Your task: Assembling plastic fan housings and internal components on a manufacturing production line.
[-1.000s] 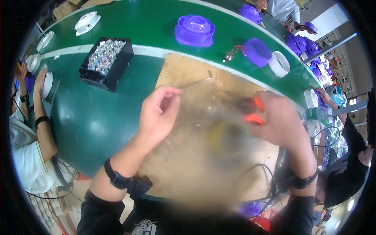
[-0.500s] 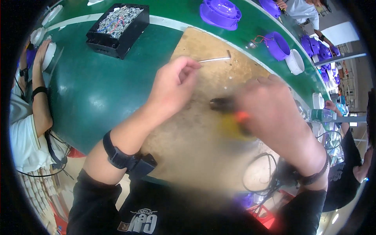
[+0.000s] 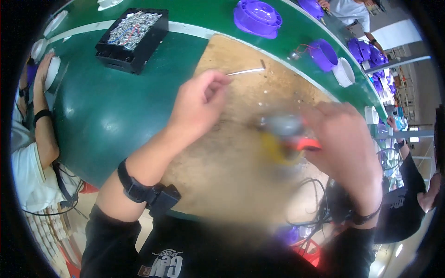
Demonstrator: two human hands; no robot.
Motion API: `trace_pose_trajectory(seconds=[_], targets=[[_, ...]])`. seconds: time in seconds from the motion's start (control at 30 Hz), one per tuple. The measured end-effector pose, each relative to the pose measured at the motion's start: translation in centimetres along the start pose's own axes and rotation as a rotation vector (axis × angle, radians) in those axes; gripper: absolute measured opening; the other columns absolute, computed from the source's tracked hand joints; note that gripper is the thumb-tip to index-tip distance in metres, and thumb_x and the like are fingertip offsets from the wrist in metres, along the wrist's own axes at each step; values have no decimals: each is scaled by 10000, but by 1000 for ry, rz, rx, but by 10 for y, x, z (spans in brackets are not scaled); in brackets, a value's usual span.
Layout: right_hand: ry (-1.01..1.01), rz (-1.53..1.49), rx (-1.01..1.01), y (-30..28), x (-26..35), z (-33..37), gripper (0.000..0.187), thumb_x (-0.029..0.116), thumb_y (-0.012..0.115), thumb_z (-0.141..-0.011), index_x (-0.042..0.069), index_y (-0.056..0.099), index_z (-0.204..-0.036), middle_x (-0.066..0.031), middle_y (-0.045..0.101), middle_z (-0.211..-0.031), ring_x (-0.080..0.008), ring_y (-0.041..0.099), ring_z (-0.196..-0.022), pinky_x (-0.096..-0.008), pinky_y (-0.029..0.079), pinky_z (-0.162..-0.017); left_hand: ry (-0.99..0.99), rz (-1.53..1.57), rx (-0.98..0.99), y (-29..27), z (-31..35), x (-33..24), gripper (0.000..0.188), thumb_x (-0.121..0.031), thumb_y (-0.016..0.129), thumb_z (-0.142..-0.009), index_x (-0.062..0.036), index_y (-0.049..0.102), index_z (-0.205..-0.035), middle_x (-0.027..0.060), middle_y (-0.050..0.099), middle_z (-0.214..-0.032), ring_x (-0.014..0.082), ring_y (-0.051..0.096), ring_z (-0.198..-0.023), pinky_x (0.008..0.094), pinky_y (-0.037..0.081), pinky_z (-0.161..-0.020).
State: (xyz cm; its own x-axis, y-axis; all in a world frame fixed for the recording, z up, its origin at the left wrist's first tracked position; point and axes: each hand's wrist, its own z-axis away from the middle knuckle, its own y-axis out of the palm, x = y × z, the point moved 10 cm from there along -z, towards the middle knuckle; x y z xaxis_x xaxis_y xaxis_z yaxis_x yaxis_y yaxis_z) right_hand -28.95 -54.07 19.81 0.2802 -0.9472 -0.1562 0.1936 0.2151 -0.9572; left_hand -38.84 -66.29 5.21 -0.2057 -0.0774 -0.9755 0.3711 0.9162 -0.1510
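My left hand [image 3: 199, 99] is closed over the wooden board [image 3: 222, 157], its fingertips pinching the near end of a thin L-shaped metal rod [image 3: 245, 72] that looks like a hex key. The rod's bent, darker end points away to the far right. To the right, my right hand [image 3: 340, 134] is wrapped round what looks like a power drill [image 3: 283, 125], with a grey front end and yellow and red parts. Motion smears the tool, and its front end points left over the board. Small bits, too tiny to name, lie on the board between the hands.
A black box [image 3: 132, 41] full of small metal parts stands at the far left on the green table [image 3: 106, 106]. Purple housings [image 3: 258, 18] and a white ring [image 3: 343, 72] lie along the far side. Black cables [image 3: 315, 204] hang near my right forearm. Other people sit at both sides.
My right hand has moved right and slightly nearer with the drill, turning it so the grey front end shows. My left hand keeps hold of the rod. The whole view has shifted slightly.
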Motion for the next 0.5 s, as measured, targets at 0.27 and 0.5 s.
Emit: trace_pose_trajectory(seconds=[0.27,0.5], targets=[[262,-157,-40,14,-52,64,531,166,744,-600,13,620,-1092,-171,618,-920,-353,585,-933,-443,442,-832,-59,1,24,4,-4,4,148,-42,607,-918,-24,620,-1064,-42,590,-845,0,480,-678,166,387,-587],[288,-416,-153,30,-31,82,452,216,767,-630,12,591,-992,-160,605,-855,-356,600,-826,-437,451,-749,-68,-50,100,15,4,-3,122,-51,613,-916,-29,637,-1033,-43,574,-853,1,468,-673,176,383,-572]])
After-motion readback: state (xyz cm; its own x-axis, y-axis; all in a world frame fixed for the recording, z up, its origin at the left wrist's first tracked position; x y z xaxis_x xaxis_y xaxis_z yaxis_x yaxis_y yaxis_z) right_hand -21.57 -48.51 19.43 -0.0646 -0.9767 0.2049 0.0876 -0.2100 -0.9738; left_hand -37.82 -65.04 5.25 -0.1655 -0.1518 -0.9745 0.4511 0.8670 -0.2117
